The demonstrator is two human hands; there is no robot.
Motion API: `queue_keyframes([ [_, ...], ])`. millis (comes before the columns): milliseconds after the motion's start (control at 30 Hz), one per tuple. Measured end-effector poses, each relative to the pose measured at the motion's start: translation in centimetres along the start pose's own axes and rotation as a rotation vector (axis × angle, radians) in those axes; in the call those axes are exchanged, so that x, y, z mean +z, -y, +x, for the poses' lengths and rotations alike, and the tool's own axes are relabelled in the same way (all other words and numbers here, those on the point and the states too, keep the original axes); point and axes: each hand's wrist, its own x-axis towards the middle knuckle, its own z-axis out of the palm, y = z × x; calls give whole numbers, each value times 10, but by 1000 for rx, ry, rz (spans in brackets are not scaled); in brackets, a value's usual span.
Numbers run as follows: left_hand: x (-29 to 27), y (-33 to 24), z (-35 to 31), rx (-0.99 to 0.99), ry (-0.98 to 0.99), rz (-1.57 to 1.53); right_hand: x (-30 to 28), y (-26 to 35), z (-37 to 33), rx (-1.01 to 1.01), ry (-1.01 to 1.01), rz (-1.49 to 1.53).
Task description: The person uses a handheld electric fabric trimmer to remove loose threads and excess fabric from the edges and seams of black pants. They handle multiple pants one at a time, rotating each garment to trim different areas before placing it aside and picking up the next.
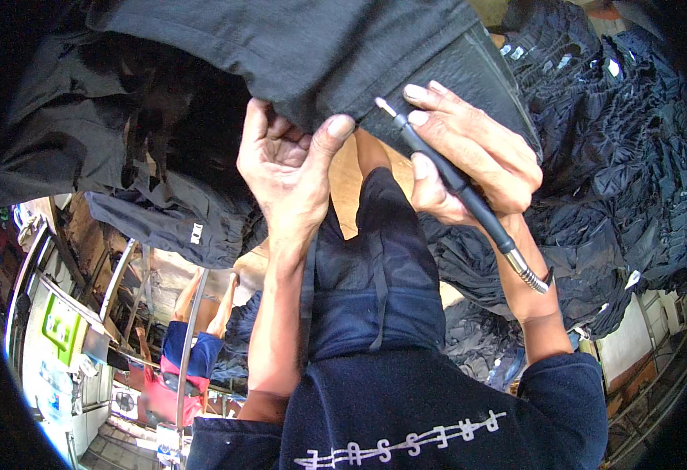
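A dark grey-black garment (304, 47) hangs in front of me over a dark flat board (477, 74). My left hand (289, 168) is closed at its lower edge, with the cloth between curled fingers and thumb. My right hand (480, 157) grips a black pen-shaped tool (455, 178) with a pale narrow tip and a coiled metal spring at its back end. The tip is close to the garment's edge, just right of my left thumb. I cannot tell whether it touches the cloth.
Big heaps of dark clothes (610, 133) lie on the right. More dark cloth (54, 117) hangs at the left, with a folded dark garment (179, 227) below it. Another person in a red and blue top (183, 360) is at the lower left, near a metal pole (191, 329).
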Motion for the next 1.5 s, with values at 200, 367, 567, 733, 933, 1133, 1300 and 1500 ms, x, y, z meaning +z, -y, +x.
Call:
queue_keyframes([
  [200, 0, 0, 0, 1, 4, 4, 0, -2, 0, 0, -32, -32],
  [367, 1, 1, 1, 20, 1, 13, -1, -2, 0, 29, -53, -51],
  [567, 1, 1, 0, 9, -6, 12, -3, -3, -1, 58, -75, -125],
  [733, 1, 1, 0, 12, -6, 11, -4, -4, -2, 89, -92, -150],
  [933, 1, 3, 1, 10, 0, 13, -4, -3, -2, 58, -76, -125],
  [1133, 1, 4, 1, -8, -16, -18, -2, -2, 0, 29, -30, -29],
  [1300, -2, 7, 0, -31, -26, -70, -2, -1, 1, 5, 55, 7],
  [1500, -6, 12, 0, -63, -69, -59, -3, 0, 2, -7, 54, -8],
])
